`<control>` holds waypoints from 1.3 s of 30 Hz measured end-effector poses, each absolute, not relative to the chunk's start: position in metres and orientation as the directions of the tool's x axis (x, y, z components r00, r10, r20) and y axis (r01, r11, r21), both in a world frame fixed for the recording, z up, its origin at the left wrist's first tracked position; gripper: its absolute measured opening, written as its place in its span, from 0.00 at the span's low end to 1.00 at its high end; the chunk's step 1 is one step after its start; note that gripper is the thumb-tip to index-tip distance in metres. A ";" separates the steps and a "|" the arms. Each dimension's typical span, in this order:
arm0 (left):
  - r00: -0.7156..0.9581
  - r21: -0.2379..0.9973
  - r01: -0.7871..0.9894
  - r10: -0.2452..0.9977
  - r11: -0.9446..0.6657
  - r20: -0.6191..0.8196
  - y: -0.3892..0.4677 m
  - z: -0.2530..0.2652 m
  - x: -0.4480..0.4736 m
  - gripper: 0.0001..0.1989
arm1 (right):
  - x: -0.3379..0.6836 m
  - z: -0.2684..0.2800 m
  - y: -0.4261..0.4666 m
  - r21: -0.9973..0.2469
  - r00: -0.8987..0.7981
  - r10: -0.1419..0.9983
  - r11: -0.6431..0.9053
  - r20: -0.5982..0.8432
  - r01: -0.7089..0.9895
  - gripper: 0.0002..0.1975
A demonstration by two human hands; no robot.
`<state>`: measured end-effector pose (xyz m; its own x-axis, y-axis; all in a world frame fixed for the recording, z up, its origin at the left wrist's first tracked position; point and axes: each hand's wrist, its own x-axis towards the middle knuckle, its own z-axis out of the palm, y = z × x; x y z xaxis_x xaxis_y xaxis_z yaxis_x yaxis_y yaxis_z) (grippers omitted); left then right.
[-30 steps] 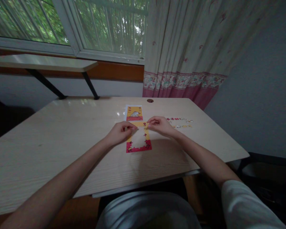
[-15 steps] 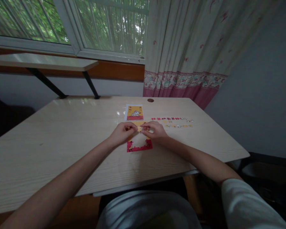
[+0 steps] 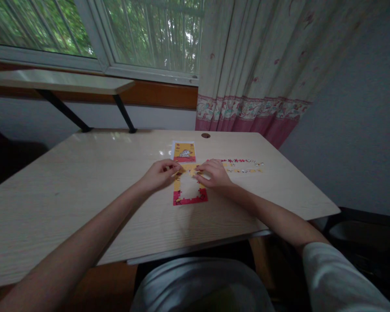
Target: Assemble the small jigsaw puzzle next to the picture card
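Note:
A partly built jigsaw puzzle (image 3: 190,200) lies on the desk, its yellow and red border around a bare middle. My right hand (image 3: 217,174) is over its upper right side, thumb and forefinger closed at a small yellow puzzle piece (image 3: 192,172). At the upper left of the border is my left hand (image 3: 160,174), its fingertips pinched together; whatever they may hold is too small to make out. Just beyond the puzzle lies a picture card (image 3: 184,152) with a white animal on yellow and red. My fingers hide parts of the border's upper side.
Loose puzzle pieces, red (image 3: 236,160) and yellow (image 3: 253,170), lie in rows to the right on the pale wooden desk (image 3: 117,173). A raised shelf (image 3: 61,81) on black supports stands at the back left. A curtain (image 3: 247,99) hangs behind the desk.
My hands have moved apart: the left has shifted left, away from the yellow piece they both held. The right has stayed almost in place over the puzzle.

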<state>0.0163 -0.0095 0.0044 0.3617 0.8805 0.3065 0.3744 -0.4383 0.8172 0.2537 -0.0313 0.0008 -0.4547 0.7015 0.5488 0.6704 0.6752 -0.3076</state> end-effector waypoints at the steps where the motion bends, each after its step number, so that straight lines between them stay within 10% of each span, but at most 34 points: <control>1: 0.406 0.738 0.462 0.857 -0.492 0.318 -0.007 0.007 0.009 0.13 | 0.254 0.001 -0.029 -0.316 -0.448 0.715 0.663 0.537 0.679 0.11; 7: 0.607 0.391 0.598 0.714 -0.699 0.349 0.006 0.014 -0.019 0.14 | 0.243 0.000 -0.011 -0.368 -0.495 0.792 0.607 0.359 0.704 0.09; 39: 0.751 0.263 0.538 0.597 -0.801 0.280 -0.001 0.003 -0.005 0.19 | 0.224 -0.013 -0.005 -0.383 -0.510 0.797 0.603 0.322 0.700 0.12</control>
<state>-0.0051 -0.0008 0.0031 0.7515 0.5974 0.2800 0.5383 -0.8005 0.2635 0.2238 -0.0054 -0.0131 -0.5100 0.7975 0.3223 0.7000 0.6026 -0.3832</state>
